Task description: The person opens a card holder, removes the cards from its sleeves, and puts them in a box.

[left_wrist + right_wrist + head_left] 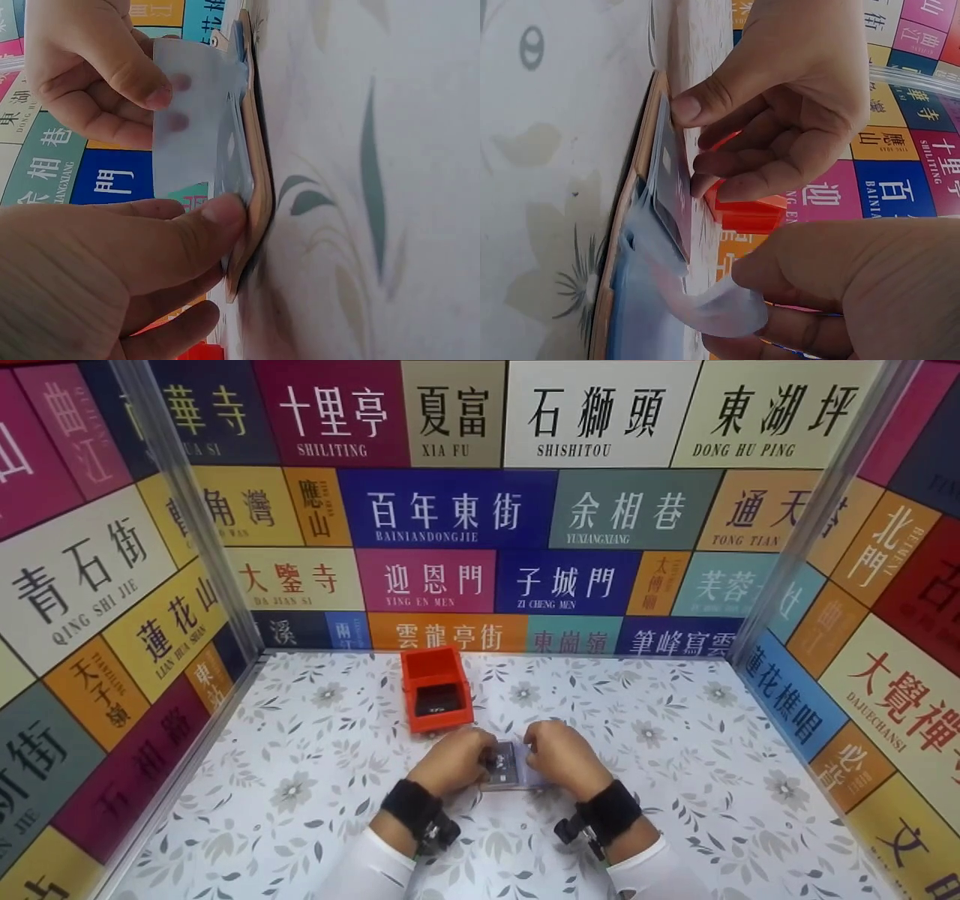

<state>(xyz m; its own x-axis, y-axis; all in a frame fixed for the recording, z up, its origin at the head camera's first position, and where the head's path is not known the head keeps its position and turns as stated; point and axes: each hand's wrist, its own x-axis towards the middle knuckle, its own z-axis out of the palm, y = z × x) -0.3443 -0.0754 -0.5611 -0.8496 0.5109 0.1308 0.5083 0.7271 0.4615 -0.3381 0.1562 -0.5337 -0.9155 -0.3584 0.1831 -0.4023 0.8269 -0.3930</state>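
A card holder (pixel 501 765) with tan edges lies spread out on the table, a dark card (pixel 673 187) under its left-hand sleeve. My left hand (pixel 454 761) holds its left side, the thumb pressed on the edge and the fingers curled over the card. A translucent plastic sleeve (pixel 180 120) stands up from the middle, bent over at its free end. My right hand (pixel 566 757) pinches that end between thumb and fingers; two fingertips show through the plastic in the left wrist view. More clear sleeves (pixel 649 300) lie on the right half.
Behind my left hand stands an open red box (pixel 442 724), lid tipped back, with a black item (pixel 441 699) inside. The table has a floral cover (pixel 300 840). Panels printed with place names (pixel 446 510) close off the back and both sides.
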